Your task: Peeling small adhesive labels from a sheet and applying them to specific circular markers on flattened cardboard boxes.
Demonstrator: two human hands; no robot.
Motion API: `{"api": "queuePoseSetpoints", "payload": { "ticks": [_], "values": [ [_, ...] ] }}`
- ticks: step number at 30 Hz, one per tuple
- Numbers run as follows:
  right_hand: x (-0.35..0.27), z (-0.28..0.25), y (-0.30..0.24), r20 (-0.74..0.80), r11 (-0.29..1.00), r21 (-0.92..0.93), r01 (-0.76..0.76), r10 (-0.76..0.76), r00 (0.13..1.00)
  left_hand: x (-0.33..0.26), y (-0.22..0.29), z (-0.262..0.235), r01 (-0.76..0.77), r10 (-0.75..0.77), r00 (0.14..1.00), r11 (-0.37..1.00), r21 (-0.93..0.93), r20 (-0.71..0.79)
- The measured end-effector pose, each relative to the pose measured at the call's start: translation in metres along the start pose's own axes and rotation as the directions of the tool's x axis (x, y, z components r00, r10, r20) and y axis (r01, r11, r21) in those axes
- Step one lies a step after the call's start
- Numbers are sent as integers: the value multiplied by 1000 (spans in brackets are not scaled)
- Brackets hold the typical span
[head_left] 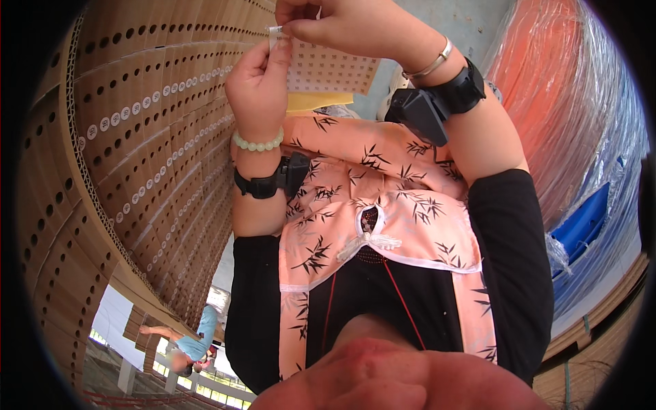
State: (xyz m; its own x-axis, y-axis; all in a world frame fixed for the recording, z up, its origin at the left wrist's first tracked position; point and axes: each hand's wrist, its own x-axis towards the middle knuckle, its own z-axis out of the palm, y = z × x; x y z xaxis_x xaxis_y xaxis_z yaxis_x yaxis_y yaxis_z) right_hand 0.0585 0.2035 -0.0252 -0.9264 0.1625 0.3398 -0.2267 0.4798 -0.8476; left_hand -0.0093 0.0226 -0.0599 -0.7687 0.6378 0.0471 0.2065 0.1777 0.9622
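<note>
My left hand is closed, thumb and fingers pinching a small white label strip. Against its fingertips, my right hand is closed too, thumb and finger pinched at the upper edge of a sheet of labels. That sheet is tan, with rows of small dark printed marks, and hangs below the right hand and beside the left thumb. Under its lower edge shows a yellow sheet. The right hand hides the sheet's upper part. Both hands are raised in front of my peach apron, which has a dark leaf pattern.
To the left stands a tall stack of brown cardboard with rows of round holes, some rows bearing round white labels. Clear plastic wrap covers orange and blue material at the right. Another person in blue is farther off, lower left.
</note>
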Motion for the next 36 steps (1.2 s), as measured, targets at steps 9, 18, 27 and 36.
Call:
{"api": "queuePoseSetpoints", "payload": {
  "ticks": [9, 18, 27, 36],
  "values": [
    [1, 8, 3, -79, 986, -150, 71, -84, 993, -1, -6, 4, 38, -39, 999, 997, -63, -12],
    [2, 15, 6, -48, 983, -179, 50, -60, 997, -2, -4, 6, 129, -129, 992, 987, -91, 6],
    [3, 14, 1, -47, 986, -160, 47, -55, 997, 4, -6, 10, 129, -157, 983, 958, -257, -92],
    [-4, 23, 7, -37, 980, -188, 60, -68, 997, -6, -11, 12, -82, 82, 982, 997, 7, -169]
  ]
}}
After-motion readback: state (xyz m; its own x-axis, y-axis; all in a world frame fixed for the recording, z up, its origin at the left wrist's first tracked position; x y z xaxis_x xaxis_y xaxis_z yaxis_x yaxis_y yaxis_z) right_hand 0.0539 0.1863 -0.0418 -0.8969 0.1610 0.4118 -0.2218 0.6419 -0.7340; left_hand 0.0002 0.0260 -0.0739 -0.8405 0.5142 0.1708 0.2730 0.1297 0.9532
